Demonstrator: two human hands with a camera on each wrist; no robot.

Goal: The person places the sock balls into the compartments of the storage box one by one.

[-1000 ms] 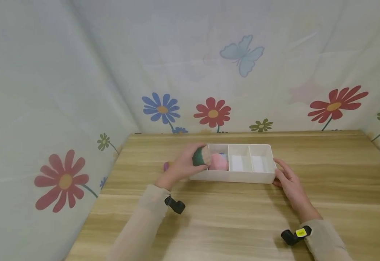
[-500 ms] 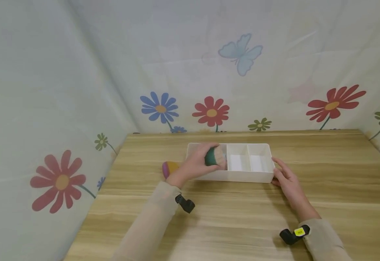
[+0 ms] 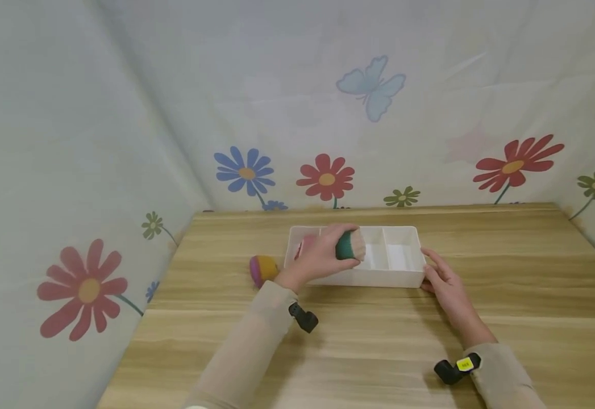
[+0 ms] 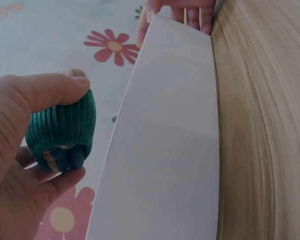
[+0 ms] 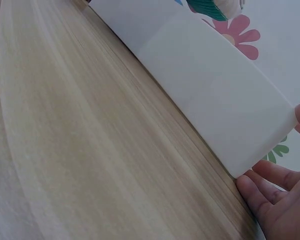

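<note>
My left hand grips a rolled-up pair of socks, green and ribbed with a beige end, above the middle of a white divided box. In the left wrist view the thumb presses on the green sock ball, with fingers beneath it. My right hand rests against the box's right end. Its fingertips touch the lower corner in the right wrist view. Inside the leftmost compartment lies a pinkish-red item; the left hand hides much of the compartment beside it.
An orange and purple rolled bundle lies on the wooden table, left of the box. Behind the table's far edge hangs a pale curtain printed with flowers and a butterfly. Both wrists wear small black cameras.
My left hand has carried the green socks rightward from the box's left part to over its middle. The orange and purple bundle has come into fuller view. My right hand stays at the box end.
</note>
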